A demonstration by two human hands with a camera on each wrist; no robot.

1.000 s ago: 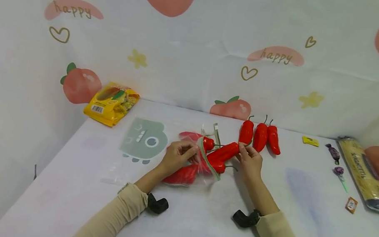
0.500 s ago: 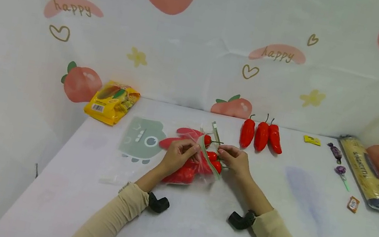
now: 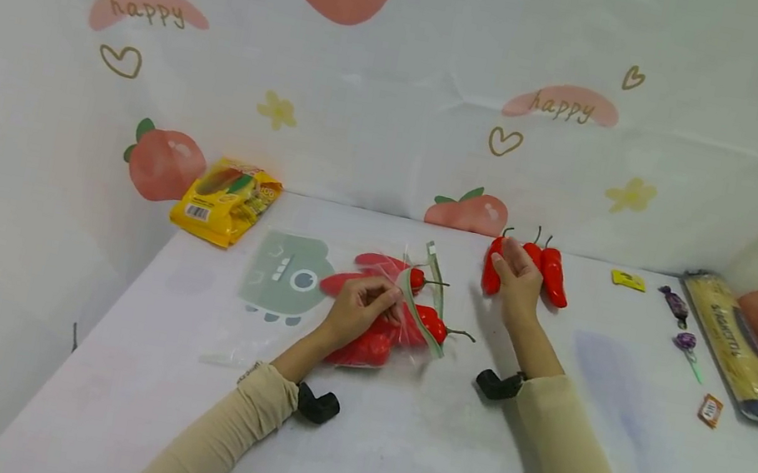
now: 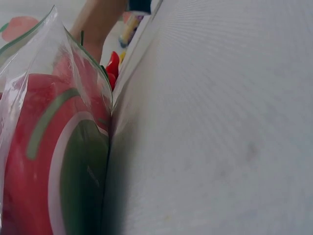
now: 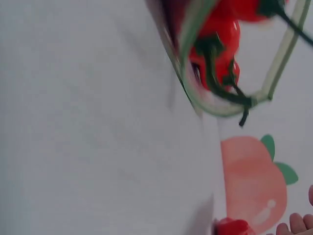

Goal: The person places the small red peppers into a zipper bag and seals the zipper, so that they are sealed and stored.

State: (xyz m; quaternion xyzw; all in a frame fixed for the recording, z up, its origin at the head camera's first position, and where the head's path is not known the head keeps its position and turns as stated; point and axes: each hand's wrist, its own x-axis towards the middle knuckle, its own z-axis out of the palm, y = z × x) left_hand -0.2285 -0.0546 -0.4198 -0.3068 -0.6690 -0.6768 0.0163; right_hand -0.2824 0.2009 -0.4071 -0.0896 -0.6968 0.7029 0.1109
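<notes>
On the table lies a clear zip bag with a green-edged mouth and several red chili peppers inside, stems poking out to the right. My left hand pinches the bag near its mouth. In the left wrist view, the plastic of the bag shows a printed red and green pattern. My right hand is over three loose chili peppers at the back, thumb and fingers apart beside the leftmost pepper. The middle pepper is partly hidden behind the hand. In the right wrist view, fingertips appear beside a pepper.
A yellow snack bag stands at the back left. On the right lie a spaghetti pack, a yellow candy, a purple-wrapped candy, a lollipop and a small orange packet. A patterned white curtain hangs behind.
My right hand has put a chili pepper into the zip bag, let go, and moved back and right to the loose peppers. My left hand has stayed on the bag.
</notes>
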